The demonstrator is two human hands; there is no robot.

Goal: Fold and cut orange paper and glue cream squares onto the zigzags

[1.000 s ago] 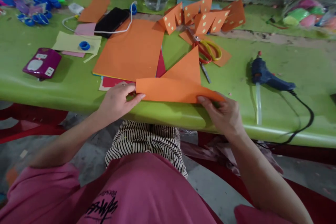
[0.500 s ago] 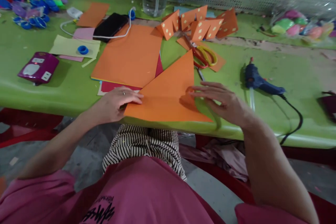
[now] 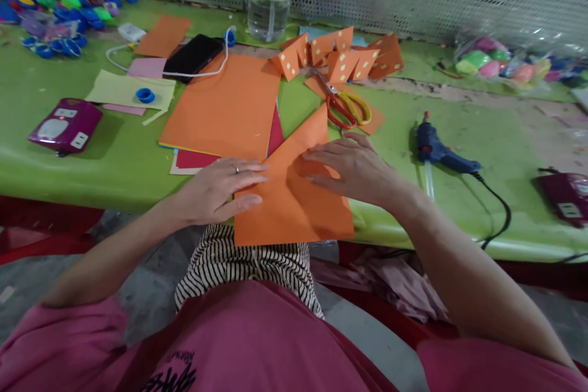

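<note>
A sheet of orange paper (image 3: 294, 215) lies at the table's front edge, its lower end jutting past the edge over my lap. My left hand (image 3: 219, 190), wearing a ring, rests its outstretched fingers on the sheet's left side, thumb apart. Across the sheet's upper right lies my right hand (image 3: 351, 166), palm down with fingers extended, hiding part of the paper. Just beyond that hand are scissors (image 3: 351, 107) with red and yellow handles.
Behind the left hand is a stack of orange paper (image 3: 229, 104), with a phone (image 3: 193, 56) on it. Dotted folded orange pieces (image 3: 340, 52) stand near a water bottle (image 3: 270, 6). A glue gun (image 3: 441, 150) lies right; a purple power socket (image 3: 67, 125) sits left.
The orange sheet has shifted toward me, its lower part now past the table edge. My right hand has moved left onto the sheet, and my left hand slightly right and down.
</note>
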